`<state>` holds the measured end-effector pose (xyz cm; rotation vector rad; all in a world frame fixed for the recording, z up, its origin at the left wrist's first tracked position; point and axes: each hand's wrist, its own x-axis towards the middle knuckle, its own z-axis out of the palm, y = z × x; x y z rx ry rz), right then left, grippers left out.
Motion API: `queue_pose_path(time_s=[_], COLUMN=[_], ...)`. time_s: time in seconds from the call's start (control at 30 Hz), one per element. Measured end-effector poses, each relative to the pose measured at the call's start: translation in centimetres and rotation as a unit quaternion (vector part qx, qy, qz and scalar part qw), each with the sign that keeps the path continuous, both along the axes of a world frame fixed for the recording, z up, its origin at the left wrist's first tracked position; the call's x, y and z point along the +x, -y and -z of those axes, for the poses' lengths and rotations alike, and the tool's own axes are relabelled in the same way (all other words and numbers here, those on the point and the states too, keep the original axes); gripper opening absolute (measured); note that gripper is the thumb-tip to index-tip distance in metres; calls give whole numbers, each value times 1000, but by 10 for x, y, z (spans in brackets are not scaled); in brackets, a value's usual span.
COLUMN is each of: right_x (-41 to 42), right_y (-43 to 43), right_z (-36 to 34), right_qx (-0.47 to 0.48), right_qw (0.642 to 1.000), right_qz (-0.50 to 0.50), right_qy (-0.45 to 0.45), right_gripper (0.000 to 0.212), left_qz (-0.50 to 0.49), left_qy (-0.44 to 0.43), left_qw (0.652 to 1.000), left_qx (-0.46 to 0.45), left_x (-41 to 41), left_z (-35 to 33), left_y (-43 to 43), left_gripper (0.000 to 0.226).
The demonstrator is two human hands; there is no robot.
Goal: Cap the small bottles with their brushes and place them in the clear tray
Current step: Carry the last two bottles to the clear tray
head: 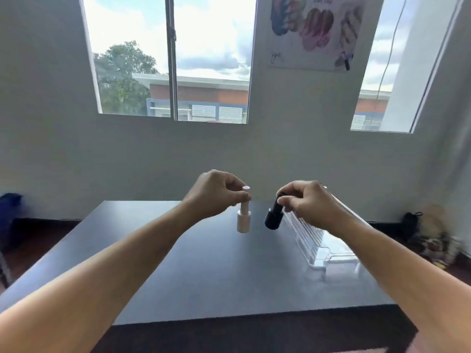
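Just two bottles (one tray)

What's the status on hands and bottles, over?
Left hand pinches cap of white bottle, upright. Right hand pinches cap of black bottle, tilted beside clear tray. No bottle visible in tray. Nothing in the way.

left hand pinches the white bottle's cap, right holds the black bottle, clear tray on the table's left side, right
No: the head view shows the clear tray on the right side of the table. Rest holds: left hand pinches the white bottle by its cap, right hand holds the black bottle.
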<state>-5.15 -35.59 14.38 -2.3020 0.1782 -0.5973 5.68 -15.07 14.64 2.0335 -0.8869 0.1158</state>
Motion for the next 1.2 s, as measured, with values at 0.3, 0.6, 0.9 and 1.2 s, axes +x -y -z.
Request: queue_pose_path(time_s=[0.3, 0.6, 0.9, 1.2], right_x=[12, 58, 82, 82], right_y=[145, 219, 242, 240], right_z=[-22, 18, 56, 64], right_qx=[-40, -66, -88, -99], right_qw=[988, 983, 982, 980], right_qz=[145, 166, 149, 148], right_qy=[31, -50, -69, -83], right_gripper=[8, 14, 15, 19], left_qz=[45, 37, 4, 1], left_qy=[17, 12, 23, 8], left_qw=[999, 998, 997, 998], left_qx=[-19, 42, 74, 69], left_x=[18, 53, 74, 75], left_z=[-17, 14, 47, 56], left_y=[153, 266, 307, 307], left_gripper=[17, 10, 9, 10])
